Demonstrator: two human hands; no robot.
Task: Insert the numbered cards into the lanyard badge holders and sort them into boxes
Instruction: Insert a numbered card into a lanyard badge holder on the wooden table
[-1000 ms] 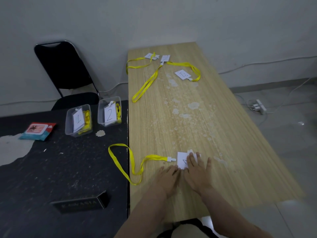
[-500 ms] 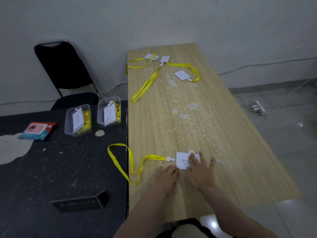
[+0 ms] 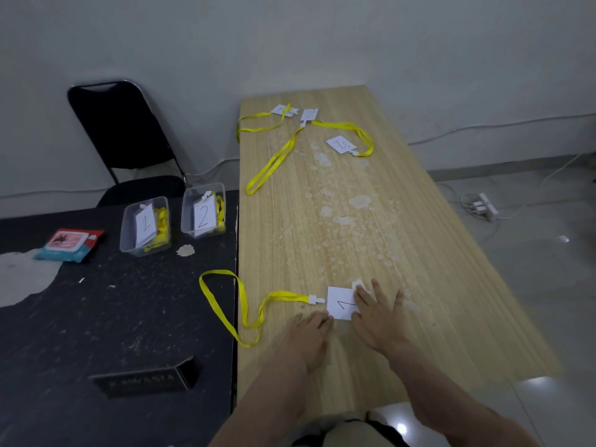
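**Card 1 more exposed, not yet boxed**

Your right hand (image 3: 375, 321) has slid slightly right, uncovering more of the card marked 1 (image 3: 338, 303) on the wooden table (image 3: 419, 253). Both hands press flat with straight fingers, and your left hand (image 3: 309, 330) touches the card's near corner. I cannot tell whether it is seated in a holder.

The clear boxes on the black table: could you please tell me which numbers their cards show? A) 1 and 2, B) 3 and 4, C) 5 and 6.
A: the left box holds a card marked 1, and the right box a card marked 2.
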